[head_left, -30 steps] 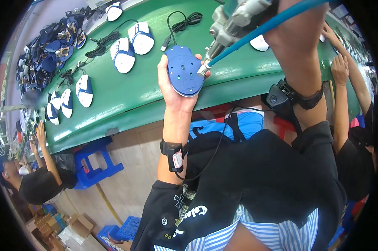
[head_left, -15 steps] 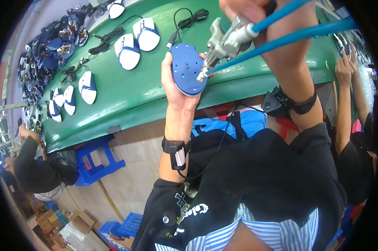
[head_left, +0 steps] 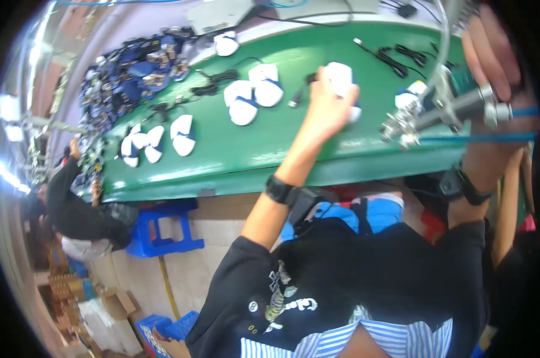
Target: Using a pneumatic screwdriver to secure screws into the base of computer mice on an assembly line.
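Observation:
Near the middle of the green work surface, my left hand [head_left: 329, 106] grips a white and blue computer mouse [head_left: 340, 76], its white top facing up. My fingers cover part of its side. My right hand [head_left: 492, 55], up at the right, is closed around a hose-fed screwdriver [head_left: 464, 107] with metal fittings and blue hoses. The tool hangs over the surface, apart from the held mouse. Behind its metal end, another white and blue mouse [head_left: 408, 95] is partly hidden. To the left of my left hand lie two more mice, a nearer one [head_left: 241, 104] and a farther one [head_left: 266, 85].
Several more mice [head_left: 182, 135] sit farther left on the green surface [head_left: 222, 173]. Black cables [head_left: 395, 62] lie coiled at the back. A heap of blue mouse parts [head_left: 138, 68] fills the far left. A blue stool [head_left: 162, 232] stands below; people work at both sides.
My left hand has moved right and turned the mouse from blue underside up to white top up, lowering it to the surface. My right hand has carried the screwdriver right, away from it.

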The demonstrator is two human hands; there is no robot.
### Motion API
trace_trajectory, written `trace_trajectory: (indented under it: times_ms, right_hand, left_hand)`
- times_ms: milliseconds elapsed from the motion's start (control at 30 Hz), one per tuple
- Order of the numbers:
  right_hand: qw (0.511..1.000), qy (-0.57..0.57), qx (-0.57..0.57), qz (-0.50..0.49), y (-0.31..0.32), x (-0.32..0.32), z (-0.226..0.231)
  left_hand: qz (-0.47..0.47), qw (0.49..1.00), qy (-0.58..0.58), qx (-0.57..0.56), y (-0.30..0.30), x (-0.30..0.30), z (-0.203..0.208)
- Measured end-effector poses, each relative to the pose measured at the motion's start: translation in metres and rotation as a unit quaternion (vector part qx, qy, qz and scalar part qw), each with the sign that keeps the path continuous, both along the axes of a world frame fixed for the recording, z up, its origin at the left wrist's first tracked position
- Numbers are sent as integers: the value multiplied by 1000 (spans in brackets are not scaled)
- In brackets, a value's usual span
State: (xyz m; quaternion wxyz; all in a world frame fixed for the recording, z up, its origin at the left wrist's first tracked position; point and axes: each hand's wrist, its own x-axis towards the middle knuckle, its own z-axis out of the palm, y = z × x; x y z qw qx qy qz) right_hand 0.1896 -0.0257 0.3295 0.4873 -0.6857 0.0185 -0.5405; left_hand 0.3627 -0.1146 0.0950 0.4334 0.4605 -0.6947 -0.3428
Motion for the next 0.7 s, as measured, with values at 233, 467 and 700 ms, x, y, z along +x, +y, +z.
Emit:
trace_trajectory:
  times_ms: [233,467,700]
  right_hand:
    - [895,-15,28,-445,8,-20,-43]
    - [924,12,72,-375,7,6,-34]
    - [928,20,86,-363,-1,21,-41]
  left_hand:
    - [250,869,-377,-200,-43,64,26]
    - [137,836,-530,25,-88,88,4]
    - [44,933,-350,76,-58,102,14]
